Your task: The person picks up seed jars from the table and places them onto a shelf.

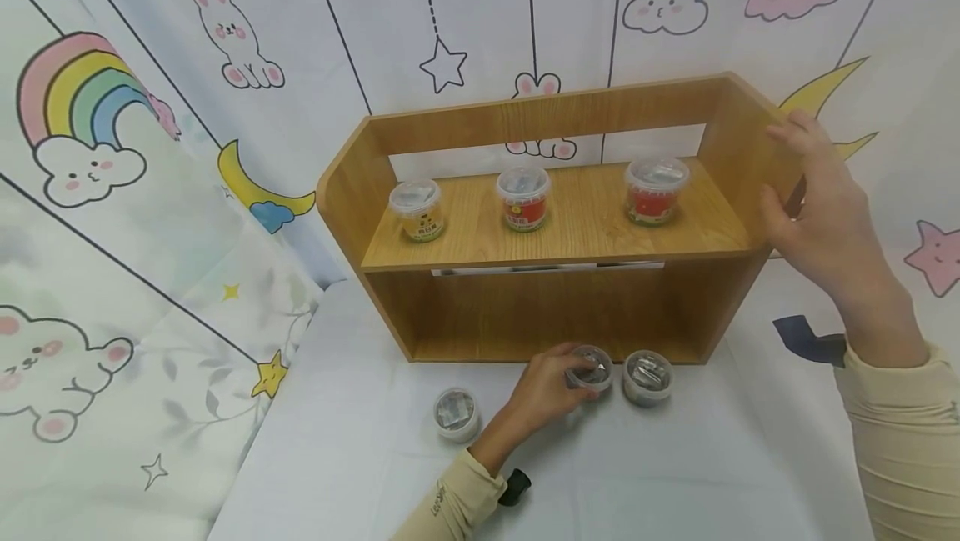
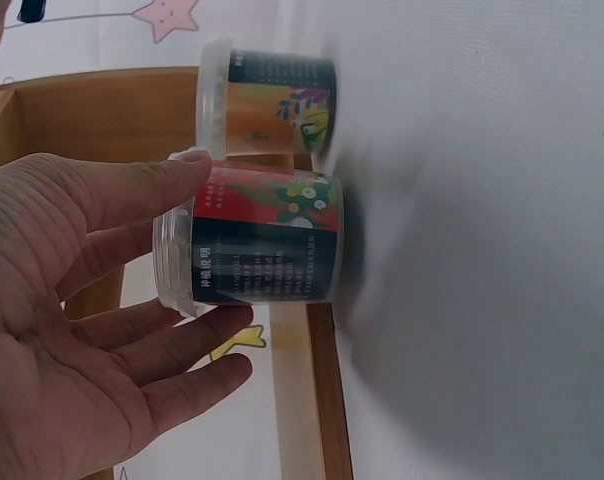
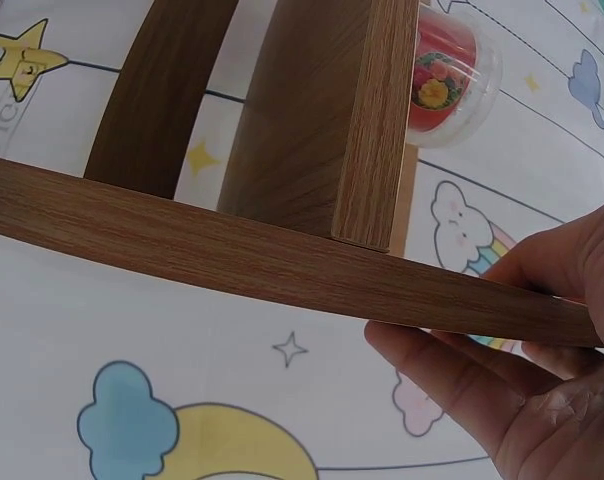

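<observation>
On the white table, my left hand (image 1: 572, 376) grips a small clear-lidded cup (image 1: 592, 368) just in front of the wooden shelf (image 1: 540, 120). In the left wrist view my thumb lies on the lid rim and my fingers (image 2: 182, 330) lie under this cup (image 2: 267, 250), which has a red and dark label. A second cup (image 1: 647, 376) (image 2: 272, 100) stands right beside it. A third cup (image 1: 456, 413) stands apart to the left. My right hand (image 1: 795, 178) holds the shelf's right side panel (image 3: 232, 255), with the fingers behind it.
The upper board carries a yellow cup (image 1: 417, 209) and two red cups (image 1: 523, 197) (image 1: 656, 189); the right one (image 3: 447, 75) shows in the right wrist view. A dark blue piece (image 1: 810, 341) lies right of the shelf. A cartoon-print cloth (image 1: 112, 191) hangs behind and at left.
</observation>
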The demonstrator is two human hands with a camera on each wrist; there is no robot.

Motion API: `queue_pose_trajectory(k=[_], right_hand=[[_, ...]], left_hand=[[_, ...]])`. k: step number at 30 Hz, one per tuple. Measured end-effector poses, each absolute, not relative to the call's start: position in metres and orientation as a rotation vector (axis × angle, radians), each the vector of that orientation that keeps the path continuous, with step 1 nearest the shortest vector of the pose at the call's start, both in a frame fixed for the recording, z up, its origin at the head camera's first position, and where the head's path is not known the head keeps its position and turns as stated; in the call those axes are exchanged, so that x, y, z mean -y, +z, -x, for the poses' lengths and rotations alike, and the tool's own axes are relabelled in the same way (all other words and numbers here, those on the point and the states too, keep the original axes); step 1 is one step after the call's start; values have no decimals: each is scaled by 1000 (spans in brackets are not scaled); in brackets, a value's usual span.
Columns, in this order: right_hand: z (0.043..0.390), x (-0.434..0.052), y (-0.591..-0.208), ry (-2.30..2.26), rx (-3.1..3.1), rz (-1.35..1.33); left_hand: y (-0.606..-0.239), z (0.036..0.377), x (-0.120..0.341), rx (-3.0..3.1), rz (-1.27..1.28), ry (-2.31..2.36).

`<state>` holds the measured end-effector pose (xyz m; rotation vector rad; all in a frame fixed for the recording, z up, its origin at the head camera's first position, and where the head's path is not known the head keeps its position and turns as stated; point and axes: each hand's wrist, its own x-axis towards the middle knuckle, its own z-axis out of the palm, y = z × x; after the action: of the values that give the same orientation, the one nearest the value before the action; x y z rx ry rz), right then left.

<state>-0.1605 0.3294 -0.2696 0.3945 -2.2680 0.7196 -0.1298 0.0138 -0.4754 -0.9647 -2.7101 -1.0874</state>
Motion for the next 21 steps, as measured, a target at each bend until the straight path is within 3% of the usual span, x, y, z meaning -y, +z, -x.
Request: queue_pose_trajectory(k=[21], right_hand=[[162,-331,-270,744,2271,-389]], left_hand=[[-453,123,29,2712,758,-1117]])
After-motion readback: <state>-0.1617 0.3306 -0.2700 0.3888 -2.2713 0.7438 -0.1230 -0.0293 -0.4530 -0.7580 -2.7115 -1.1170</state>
